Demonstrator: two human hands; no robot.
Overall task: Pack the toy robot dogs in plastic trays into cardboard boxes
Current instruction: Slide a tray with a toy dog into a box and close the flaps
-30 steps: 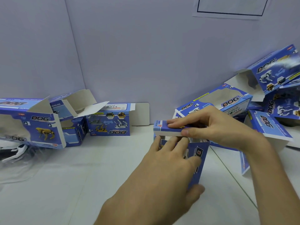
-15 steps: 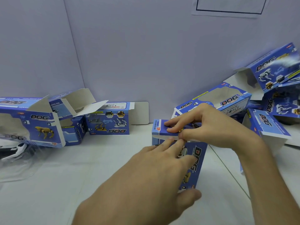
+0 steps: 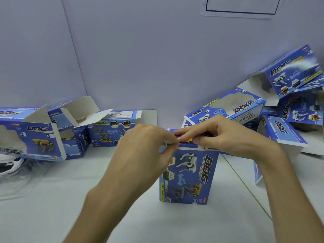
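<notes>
The blue box stands upright on the white bench, directly under both grips. The left hand has curled fingers, and its grip pinches the front edge of the top flap near the left corner. The right hand lays its fingers almost straight on the top flap, with the thumb against the front edge; this grip presses and does not close around. Left of the left grip lie open boxes, and further out a white toy dog in clear plastic. Behind the right grip is a heap of boxes.
</notes>
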